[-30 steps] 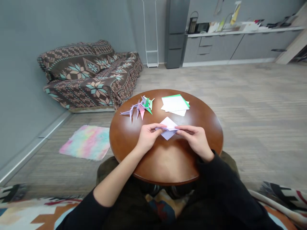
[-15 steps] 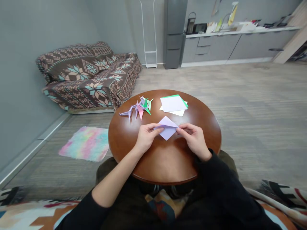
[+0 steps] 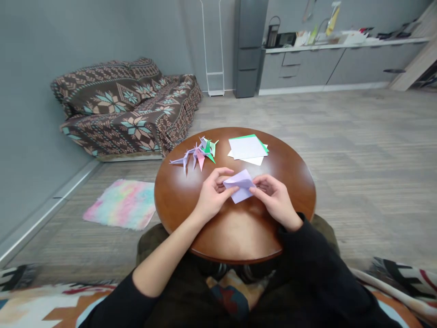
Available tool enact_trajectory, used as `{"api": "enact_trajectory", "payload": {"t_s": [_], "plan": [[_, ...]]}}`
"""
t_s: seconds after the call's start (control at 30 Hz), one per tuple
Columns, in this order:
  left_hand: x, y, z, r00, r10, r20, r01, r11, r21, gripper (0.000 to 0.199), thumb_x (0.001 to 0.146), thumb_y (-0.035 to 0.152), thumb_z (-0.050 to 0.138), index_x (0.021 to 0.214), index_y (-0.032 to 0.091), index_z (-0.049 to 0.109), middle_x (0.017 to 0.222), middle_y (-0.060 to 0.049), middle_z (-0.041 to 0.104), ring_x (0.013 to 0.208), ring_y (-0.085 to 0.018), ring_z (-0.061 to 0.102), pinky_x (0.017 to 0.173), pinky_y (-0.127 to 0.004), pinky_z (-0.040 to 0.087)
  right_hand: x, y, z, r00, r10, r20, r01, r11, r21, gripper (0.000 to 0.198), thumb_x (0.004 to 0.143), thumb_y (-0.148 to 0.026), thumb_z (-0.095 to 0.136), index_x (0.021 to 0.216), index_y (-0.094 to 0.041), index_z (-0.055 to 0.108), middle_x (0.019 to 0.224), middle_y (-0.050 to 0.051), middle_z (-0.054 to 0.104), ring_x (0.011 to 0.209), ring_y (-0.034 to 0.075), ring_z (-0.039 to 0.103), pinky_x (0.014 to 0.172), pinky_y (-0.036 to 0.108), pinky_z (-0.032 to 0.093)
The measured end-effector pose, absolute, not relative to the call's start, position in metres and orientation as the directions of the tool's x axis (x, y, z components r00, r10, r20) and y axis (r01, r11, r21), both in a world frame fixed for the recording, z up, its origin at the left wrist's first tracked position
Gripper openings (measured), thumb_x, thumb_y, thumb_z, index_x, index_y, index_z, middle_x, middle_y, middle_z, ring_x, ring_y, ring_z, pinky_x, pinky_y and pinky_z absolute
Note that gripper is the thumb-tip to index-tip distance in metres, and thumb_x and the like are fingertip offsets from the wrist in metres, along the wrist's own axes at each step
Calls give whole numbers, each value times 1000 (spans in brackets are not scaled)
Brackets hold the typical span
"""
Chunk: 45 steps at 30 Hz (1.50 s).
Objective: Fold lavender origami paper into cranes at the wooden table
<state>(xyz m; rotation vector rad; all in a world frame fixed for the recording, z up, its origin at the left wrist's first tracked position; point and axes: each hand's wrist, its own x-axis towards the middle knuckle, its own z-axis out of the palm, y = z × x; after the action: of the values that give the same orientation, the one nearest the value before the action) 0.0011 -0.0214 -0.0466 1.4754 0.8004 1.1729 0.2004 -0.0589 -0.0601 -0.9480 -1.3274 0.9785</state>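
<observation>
Between my hands is a lavender sheet of origami paper (image 3: pixel 241 184), partly folded into a small square with a raised flap. My left hand (image 3: pixel 215 191) pinches its left side, the thumb lying on the front face. On the opposite edge, my right hand (image 3: pixel 273 196) grips the paper between thumb and fingers. Farther back on the left stand several folded paper cranes (image 3: pixel 199 154) in lavender, pink and green. A stack of flat paper sheets (image 3: pixel 247 148) lies behind the held piece, lavender on top with green and white showing beneath.
The round brown wooden table (image 3: pixel 235 237) sits close against my knees. A sofa with a patterned cover (image 3: pixel 133 109) stands at the back left, and a fluffy pastel rug (image 3: pixel 121 204) lies on the floor. Grey kitchen cabinets (image 3: pixel 314 68) line the far wall.
The lavender paper has turned and tilted, its top corner shifting right. My left fingers have lifted and spread behind it, while the left thumb has moved right across its front.
</observation>
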Motion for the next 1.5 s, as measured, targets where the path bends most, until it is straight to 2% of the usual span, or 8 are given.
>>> {"api": "enact_trajectory", "payload": {"t_s": [0.1, 0.2, 0.37, 0.57, 0.9, 1.03, 1.33, 1.5], "plan": [[2, -21, -44, 239, 936, 257, -154, -225, 962, 45, 74, 28, 85, 111, 19, 60, 93, -5, 78, 88, -20, 75, 82, -30, 58, 200, -61, -61, -5, 947, 321, 17, 321, -947, 19, 86, -39, 78, 87, -21, 73, 86, 3, 76, 81, 20, 71, 80, 33, 59], [2, -20, -42, 185, 947, 262, -150, -236, 960, 34, 73, 29, 85, 100, 16, 67, 91, -6, 78, 87, -20, 75, 82, -30, 59, 199, -62, -61, -26, 940, 339, 5, 340, -941, 16, 86, -36, 78, 85, -21, 73, 89, 4, 76, 85, 21, 72, 83, 34, 59], [2, -23, -43, 209, 937, 281, -100, -265, 959, 24, 75, 30, 84, 91, 15, 75, 86, -6, 79, 82, -20, 74, 77, -30, 59, 194, -65, -59, -12, 912, 410, 21, 410, -912, 15, 86, -32, 78, 98, -23, 74, 107, 6, 72, 99, 22, 70, 89, 36, 59], [4, -28, -41, 220, 933, 286, -101, -270, 958, 22, 73, 30, 86, 89, 16, 79, 86, -6, 79, 80, -20, 73, 79, -31, 60, 187, -66, -57, 39, 889, 457, 86, 452, -888, 8, 89, -30, 74, 89, -22, 75, 94, 7, 72, 88, 22, 69, 76, 33, 59], [4, -29, -41, 170, 942, 291, -66, -284, 957, 21, 74, 33, 85, 84, 16, 79, 81, -5, 78, 72, -18, 71, 69, -28, 57, 177, -71, -61, 128, 911, 393, 105, 381, -918, 14, 84, -33, 78, 89, -22, 70, 83, 3, 73, 73, 20, 69, 66, 31, 59], [3, -29, -41, 169, 939, 298, -75, -289, 954, 17, 75, 31, 84, 84, 16, 79, 80, -4, 78, 73, -18, 71, 70, -27, 56, 177, -71, -61, 131, 907, 400, 83, 392, -916, 12, 84, -30, 79, 89, -23, 70, 83, 3, 73, 74, 20, 70, 67, 31, 60], [4, -28, -40, 171, 942, 289, -77, -280, 957, 18, 75, 33, 84, 81, 17, 79, 78, -5, 78, 71, -18, 70, 70, -28, 55, 178, -70, -64, 143, 885, 442, 163, 420, -893, 11, 85, -31, 77, 88, -23, 70, 84, 3, 73, 75, 21, 71, 70, 34, 60], [3, -27, -41, 180, 945, 272, -117, -254, 960, 15, 75, 32, 84, 79, 18, 80, 76, -4, 78, 69, -16, 69, 68, -27, 54, 177, -70, -63, 145, 894, 423, 111, 410, -905, 10, 85, -29, 78, 87, -23, 70, 83, 3, 74, 75, 20, 70, 71, 33, 60]]}}
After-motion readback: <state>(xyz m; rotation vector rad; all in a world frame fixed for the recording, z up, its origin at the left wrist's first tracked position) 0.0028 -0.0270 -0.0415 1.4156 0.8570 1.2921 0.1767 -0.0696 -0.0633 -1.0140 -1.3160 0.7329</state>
